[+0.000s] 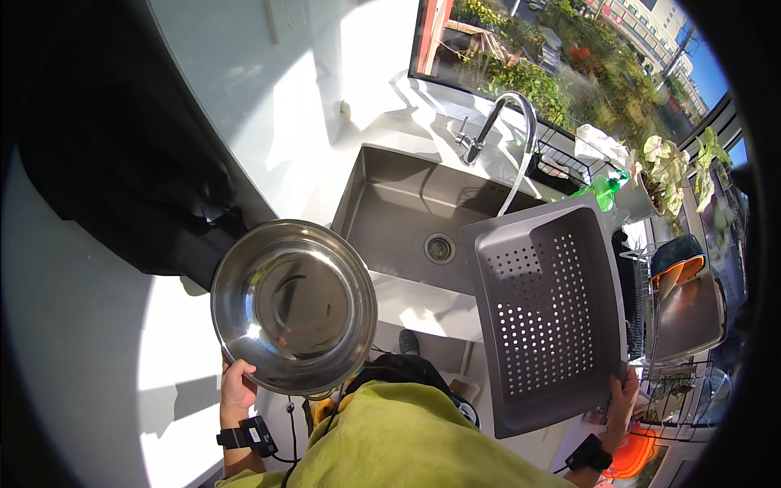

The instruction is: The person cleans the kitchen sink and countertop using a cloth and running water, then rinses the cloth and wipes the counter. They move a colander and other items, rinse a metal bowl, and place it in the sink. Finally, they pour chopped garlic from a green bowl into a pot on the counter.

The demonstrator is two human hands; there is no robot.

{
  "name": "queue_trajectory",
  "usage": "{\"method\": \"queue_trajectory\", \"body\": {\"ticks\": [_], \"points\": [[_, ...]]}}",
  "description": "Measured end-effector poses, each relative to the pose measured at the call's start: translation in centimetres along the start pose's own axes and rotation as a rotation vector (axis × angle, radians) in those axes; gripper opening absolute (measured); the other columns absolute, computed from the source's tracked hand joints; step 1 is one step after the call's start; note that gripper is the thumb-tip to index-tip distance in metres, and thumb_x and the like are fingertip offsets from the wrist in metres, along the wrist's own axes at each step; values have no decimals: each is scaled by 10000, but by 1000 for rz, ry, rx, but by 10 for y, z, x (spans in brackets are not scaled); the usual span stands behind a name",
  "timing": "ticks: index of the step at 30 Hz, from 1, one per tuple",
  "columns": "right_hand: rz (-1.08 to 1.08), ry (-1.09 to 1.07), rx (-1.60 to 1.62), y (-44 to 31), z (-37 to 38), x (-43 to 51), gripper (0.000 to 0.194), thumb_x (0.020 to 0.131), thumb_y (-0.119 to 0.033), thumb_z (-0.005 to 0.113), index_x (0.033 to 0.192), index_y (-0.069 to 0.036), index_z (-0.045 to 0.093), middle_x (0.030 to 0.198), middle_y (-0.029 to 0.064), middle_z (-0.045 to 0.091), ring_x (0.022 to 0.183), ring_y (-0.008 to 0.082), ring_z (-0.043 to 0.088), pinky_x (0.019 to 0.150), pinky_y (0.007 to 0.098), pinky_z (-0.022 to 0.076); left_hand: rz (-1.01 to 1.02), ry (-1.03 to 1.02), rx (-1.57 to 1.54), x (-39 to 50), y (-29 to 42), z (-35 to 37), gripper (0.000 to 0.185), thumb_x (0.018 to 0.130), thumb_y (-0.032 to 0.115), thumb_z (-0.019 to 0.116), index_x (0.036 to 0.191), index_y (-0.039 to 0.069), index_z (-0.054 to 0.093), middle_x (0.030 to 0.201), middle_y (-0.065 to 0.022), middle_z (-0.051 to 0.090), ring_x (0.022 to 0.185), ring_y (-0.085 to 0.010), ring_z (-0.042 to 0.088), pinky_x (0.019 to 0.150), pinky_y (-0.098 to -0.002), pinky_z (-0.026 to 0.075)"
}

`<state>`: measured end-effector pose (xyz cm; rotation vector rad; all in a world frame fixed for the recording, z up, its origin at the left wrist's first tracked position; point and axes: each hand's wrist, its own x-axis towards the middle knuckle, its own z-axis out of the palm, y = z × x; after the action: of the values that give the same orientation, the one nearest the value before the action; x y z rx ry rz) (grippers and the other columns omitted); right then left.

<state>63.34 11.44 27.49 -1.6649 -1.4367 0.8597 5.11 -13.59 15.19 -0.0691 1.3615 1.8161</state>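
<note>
My left hand (237,384) grips the rim of a large stainless steel basin (308,314), its hollow side facing me. Nothing but reflections shows inside it. On the other side, my right hand (622,393) holds a grey perforated sink colander (543,305) by its lower right edge. The colander is tilted up and covers the right end of the grey sink (390,213). A drain (439,248) shows in the sink's floor. Behind it rises a chrome faucet (488,125), with a pale stream or spout piece reaching down toward the colander's top edge.
A black cloth or bag (134,152) hangs at the left. Right of the sink are a green bottle (604,190), a potted plant (662,165) and a wire dish rack (637,305) with a pan-like grey item (686,317). A window (549,67) is behind.
</note>
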Motion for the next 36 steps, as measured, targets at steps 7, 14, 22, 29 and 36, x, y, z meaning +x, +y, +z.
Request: {"method": "queue_trajectory", "body": {"ticks": [7, 14, 22, 29, 36], "points": [[-142, -243, 149, -19, 166, 54, 72, 836, -47, 578, 810, -40, 511, 649, -66, 436, 571, 18, 357, 496, 187, 275, 129, 33, -30, -18, -1, -20, 488, 649, -29, 461, 1129, 27, 524, 1029, -65, 592, 953, -232, 569, 893, -347, 442], [200, -143, 371, -7, 365, 53, 120, 814, -50, 530, 856, 50, 479, 759, 79, 513, 618, 158, 567, 509, 350, 588, 153, 109, -39, -37, -8, -47, 468, 642, -21, 458, 1104, -11, 532, 1058, -85, 595, 977, -252, 571, 910, -364, 437], [-67, -339, -408, 32, 434, 56, 356, 830, -232, 559, 1055, 39, 505, 852, 254, 618, 856, 404, 592, 717, 485, 485, 130, 108, -48, -35, -12, -52, 554, 623, -29, 453, 1173, 16, 495, 1084, -81, 570, 1014, -251, 551, 920, -362, 423], [-425, -417, -730, 41, 429, 59, 590, 864, -365, 526, 1342, -45, 397, 1212, 218, 506, 1042, 385, 475, 875, 498, 364, 70, -82, -32, 16, -9, -7, 543, 635, -61, 464, 1162, 56, 517, 1077, -63, 581, 991, -230, 568, 895, -356, 454], [-570, -583, -386, 17, 337, 58, 423, 806, -279, 656, 1163, -68, 575, 1212, 187, 530, 1106, 366, 486, 921, 452, 398, -114, -164, 152, 134, -14, 122, 631, 700, 11, 483, 1285, 196, 338, 1048, -95, 521, 877, -260, 603, 644, -479, 570]]}}
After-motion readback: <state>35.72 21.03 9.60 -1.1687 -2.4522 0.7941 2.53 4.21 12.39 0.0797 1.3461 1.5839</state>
